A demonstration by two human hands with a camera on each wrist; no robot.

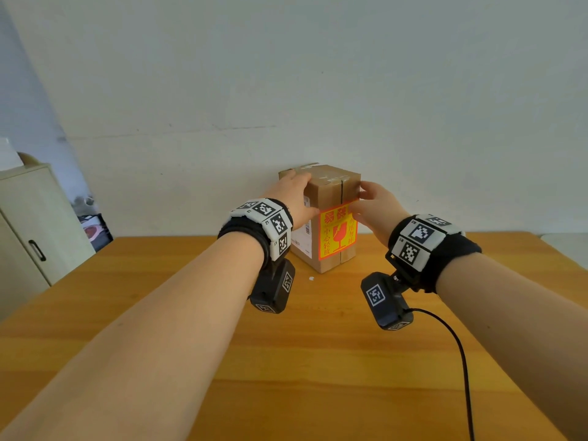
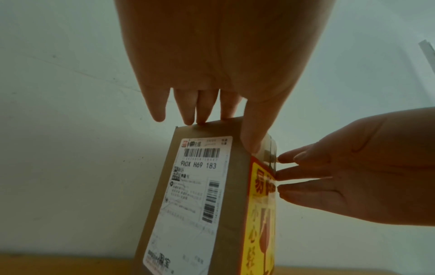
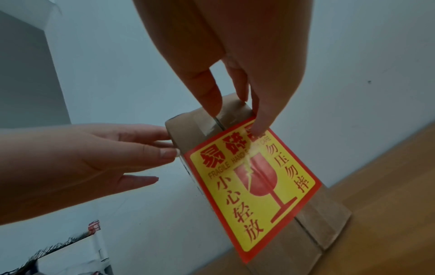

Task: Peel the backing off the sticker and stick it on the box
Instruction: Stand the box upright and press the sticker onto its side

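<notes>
While flat on sticker (image 3: 254, 178), right hand (image 1: 377, 206).

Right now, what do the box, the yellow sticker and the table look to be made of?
Box: brown corrugated cardboard, matte, seam taped over with glossy tape.
Sticker: probably coated paper or vinyl; glare and a crease show on it.
Table: wood or wood-look laminate, visible grain, slight sheen.

Soft, even daylight fills the head view; the wooden table (image 1: 318, 361) shows a mild sheen and only faint shadows. Wide-angle distortion bends the wall lines toward 9 and 3 o'clock. Both wrist views are dimmer and greenish, with palms backlit and dark at 12 o'clock. Glare streaks the sticker (image 3: 254, 178) near its centre. Edges are soft.
</notes>
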